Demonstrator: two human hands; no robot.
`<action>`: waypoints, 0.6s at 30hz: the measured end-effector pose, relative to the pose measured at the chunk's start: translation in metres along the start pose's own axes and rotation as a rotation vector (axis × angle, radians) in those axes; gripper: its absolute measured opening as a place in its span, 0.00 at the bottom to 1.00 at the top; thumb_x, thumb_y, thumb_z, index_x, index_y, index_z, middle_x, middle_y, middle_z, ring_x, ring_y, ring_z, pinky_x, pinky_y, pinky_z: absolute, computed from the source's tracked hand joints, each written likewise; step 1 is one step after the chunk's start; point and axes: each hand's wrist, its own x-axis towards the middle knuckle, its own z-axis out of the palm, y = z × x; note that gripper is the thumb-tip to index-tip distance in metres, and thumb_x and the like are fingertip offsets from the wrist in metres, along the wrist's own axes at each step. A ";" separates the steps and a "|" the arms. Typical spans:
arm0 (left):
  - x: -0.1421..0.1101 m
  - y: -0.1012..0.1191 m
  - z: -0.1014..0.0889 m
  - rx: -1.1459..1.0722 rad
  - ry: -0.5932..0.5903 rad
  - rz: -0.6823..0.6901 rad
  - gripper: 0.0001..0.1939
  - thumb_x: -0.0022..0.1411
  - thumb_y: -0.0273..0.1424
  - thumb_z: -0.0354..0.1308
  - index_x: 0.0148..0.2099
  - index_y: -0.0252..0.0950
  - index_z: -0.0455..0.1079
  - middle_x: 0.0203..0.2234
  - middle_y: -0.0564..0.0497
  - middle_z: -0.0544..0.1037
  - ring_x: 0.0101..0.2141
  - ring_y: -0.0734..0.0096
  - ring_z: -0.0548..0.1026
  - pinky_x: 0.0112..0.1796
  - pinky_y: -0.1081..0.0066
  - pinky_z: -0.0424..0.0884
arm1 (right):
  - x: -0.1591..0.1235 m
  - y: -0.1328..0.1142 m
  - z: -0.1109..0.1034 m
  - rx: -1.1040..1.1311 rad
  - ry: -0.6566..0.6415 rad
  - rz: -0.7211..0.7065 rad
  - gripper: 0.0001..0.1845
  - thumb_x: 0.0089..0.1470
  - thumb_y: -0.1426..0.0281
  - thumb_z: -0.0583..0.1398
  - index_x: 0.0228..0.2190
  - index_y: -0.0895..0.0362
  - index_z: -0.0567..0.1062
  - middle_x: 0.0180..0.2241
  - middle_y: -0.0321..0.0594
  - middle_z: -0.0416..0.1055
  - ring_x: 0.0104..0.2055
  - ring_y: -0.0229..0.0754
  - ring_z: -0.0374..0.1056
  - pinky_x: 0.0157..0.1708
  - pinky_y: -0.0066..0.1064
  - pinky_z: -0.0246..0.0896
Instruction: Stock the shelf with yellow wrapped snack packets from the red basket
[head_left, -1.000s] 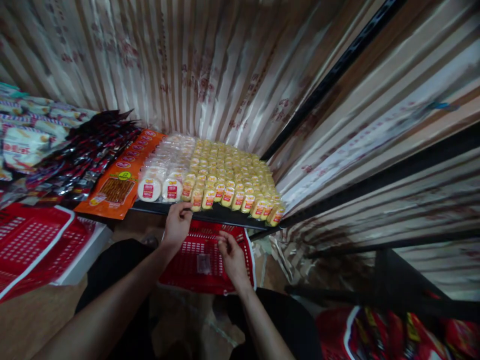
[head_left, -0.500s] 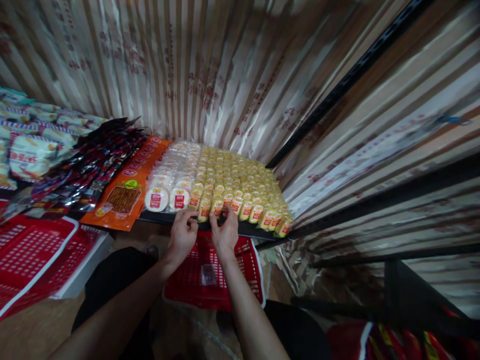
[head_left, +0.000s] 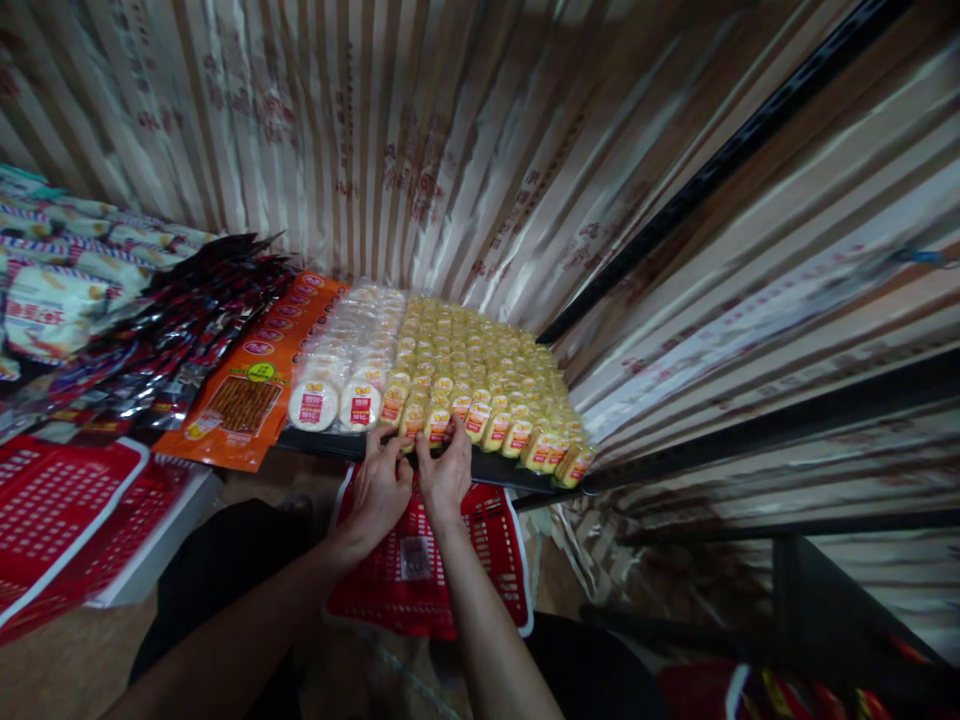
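Small yellow wrapped snacks (head_left: 487, 350) stand in tight rows on a black shelf (head_left: 495, 465), their front labels red and orange. My right hand (head_left: 446, 475) pinches one yellow snack (head_left: 438, 422) in the front row between thumb and fingers. Just left of it, my left hand (head_left: 381, 492) has its fingers curled against the lower front of the neighbouring yellow snack (head_left: 411, 418); part of their grip is hidden. Two rows of round white wrapped snacks (head_left: 360, 404) lie to the left of the yellow ones.
An orange snack bag (head_left: 244, 400), dark shiny packets (head_left: 187, 340) and white bags (head_left: 56, 305) line the shelf leftward. Red baskets (head_left: 487, 590) (head_left: 52, 510) stand below. A black metal post (head_left: 675, 220) and corrugated sheeting (head_left: 420, 120) bound the back and right.
My left hand has shifted right and slightly down, closer to my right hand, its fingers now at the snack's base. My right hand stays at the front row. The view has moved slightly.
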 end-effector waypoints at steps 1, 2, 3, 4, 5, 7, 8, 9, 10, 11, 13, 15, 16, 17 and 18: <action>-0.001 0.000 0.001 0.003 -0.003 0.001 0.16 0.53 0.21 0.49 0.44 0.35 0.69 0.47 0.45 0.66 0.44 0.67 0.71 0.43 0.67 0.72 | 0.000 0.001 0.001 0.016 0.002 0.000 0.30 0.49 0.61 0.56 0.53 0.59 0.61 0.41 0.46 0.68 0.44 0.44 0.64 0.43 0.34 0.60; -0.001 0.000 0.001 0.005 -0.004 0.002 0.16 0.54 0.20 0.48 0.44 0.35 0.69 0.46 0.46 0.66 0.44 0.67 0.71 0.44 0.67 0.71 | 0.001 0.002 0.002 0.031 0.006 -0.001 0.30 0.49 0.61 0.56 0.52 0.59 0.61 0.41 0.46 0.68 0.43 0.44 0.65 0.42 0.34 0.61; -0.001 0.001 0.002 0.007 -0.002 0.008 0.17 0.54 0.20 0.48 0.44 0.35 0.69 0.46 0.46 0.67 0.44 0.67 0.71 0.44 0.67 0.71 | 0.001 0.003 0.003 0.045 0.011 -0.003 0.29 0.49 0.62 0.56 0.52 0.59 0.61 0.42 0.46 0.68 0.43 0.44 0.65 0.42 0.34 0.61; -0.001 0.000 0.002 0.007 0.002 0.015 0.17 0.54 0.20 0.47 0.44 0.36 0.69 0.46 0.46 0.67 0.45 0.67 0.71 0.45 0.67 0.71 | 0.000 0.005 0.004 0.060 0.017 -0.005 0.29 0.49 0.62 0.56 0.52 0.59 0.61 0.42 0.46 0.68 0.43 0.44 0.65 0.41 0.34 0.62; 0.000 0.000 0.003 0.007 0.009 0.021 0.17 0.54 0.20 0.47 0.44 0.36 0.68 0.46 0.47 0.68 0.45 0.67 0.71 0.46 0.67 0.70 | 0.000 0.006 0.005 0.076 0.022 -0.006 0.29 0.49 0.62 0.55 0.52 0.59 0.61 0.42 0.46 0.68 0.44 0.44 0.65 0.40 0.33 0.62; 0.000 0.001 0.003 0.000 0.015 0.035 0.17 0.54 0.20 0.47 0.45 0.35 0.68 0.46 0.46 0.68 0.45 0.67 0.71 0.46 0.67 0.70 | -0.001 0.009 0.006 0.117 0.032 -0.002 0.30 0.49 0.61 0.56 0.52 0.59 0.61 0.43 0.47 0.67 0.44 0.43 0.64 0.39 0.33 0.63; 0.001 0.001 0.003 -0.002 0.015 0.040 0.17 0.55 0.19 0.46 0.45 0.35 0.68 0.46 0.46 0.68 0.45 0.67 0.71 0.46 0.67 0.70 | -0.002 0.011 0.006 0.141 0.036 0.002 0.30 0.50 0.61 0.56 0.52 0.60 0.61 0.43 0.48 0.67 0.44 0.43 0.64 0.38 0.32 0.64; 0.001 0.001 0.003 -0.001 0.012 0.045 0.17 0.55 0.19 0.46 0.45 0.35 0.68 0.46 0.46 0.68 0.45 0.67 0.71 0.46 0.67 0.70 | -0.002 0.012 0.005 0.162 0.041 0.005 0.30 0.50 0.60 0.55 0.52 0.60 0.61 0.43 0.48 0.66 0.44 0.43 0.64 0.37 0.32 0.64; 0.002 0.001 0.003 0.001 0.012 0.048 0.18 0.55 0.19 0.46 0.46 0.35 0.68 0.46 0.46 0.68 0.45 0.67 0.71 0.46 0.67 0.70 | -0.003 0.013 0.005 0.175 0.050 0.009 0.29 0.50 0.60 0.55 0.52 0.61 0.62 0.43 0.49 0.66 0.43 0.43 0.64 0.36 0.32 0.65; 0.002 0.001 0.003 0.006 0.014 0.052 0.18 0.55 0.20 0.46 0.46 0.36 0.68 0.46 0.46 0.69 0.45 0.67 0.71 0.46 0.67 0.70 | -0.003 0.013 0.004 0.180 0.060 0.011 0.29 0.50 0.60 0.55 0.51 0.60 0.62 0.43 0.49 0.66 0.43 0.43 0.64 0.36 0.31 0.65; 0.003 0.002 0.003 0.019 0.022 0.061 0.17 0.56 0.20 0.46 0.46 0.36 0.68 0.46 0.46 0.69 0.45 0.67 0.71 0.46 0.67 0.70 | -0.002 0.015 0.002 0.171 0.076 0.017 0.28 0.51 0.60 0.55 0.50 0.60 0.63 0.43 0.49 0.66 0.43 0.43 0.64 0.36 0.32 0.65; 0.004 0.003 0.003 0.033 0.025 0.069 0.17 0.56 0.20 0.46 0.46 0.35 0.68 0.46 0.45 0.69 0.45 0.66 0.71 0.45 0.66 0.70 | 0.000 0.017 0.001 0.152 0.086 0.027 0.28 0.51 0.60 0.55 0.50 0.61 0.63 0.42 0.49 0.66 0.43 0.44 0.64 0.36 0.33 0.64; 0.005 0.003 0.003 0.037 0.024 0.074 0.17 0.56 0.20 0.46 0.46 0.34 0.68 0.46 0.45 0.69 0.45 0.65 0.71 0.45 0.66 0.70 | 0.001 0.018 0.001 0.144 0.087 0.032 0.28 0.51 0.60 0.55 0.50 0.61 0.63 0.42 0.49 0.66 0.43 0.44 0.64 0.36 0.33 0.64; 0.005 0.004 0.004 0.040 0.020 0.081 0.17 0.56 0.21 0.46 0.46 0.34 0.68 0.46 0.45 0.68 0.45 0.65 0.71 0.45 0.65 0.70 | 0.001 0.020 0.000 0.136 0.088 0.037 0.28 0.51 0.59 0.55 0.50 0.61 0.63 0.41 0.49 0.66 0.43 0.44 0.64 0.36 0.33 0.64; 0.005 0.005 0.004 0.041 0.011 0.089 0.17 0.57 0.21 0.46 0.46 0.34 0.68 0.46 0.45 0.68 0.44 0.65 0.71 0.45 0.65 0.70 | 0.002 0.021 0.000 0.126 0.090 0.040 0.28 0.51 0.59 0.55 0.51 0.61 0.63 0.41 0.49 0.66 0.43 0.45 0.64 0.37 0.34 0.64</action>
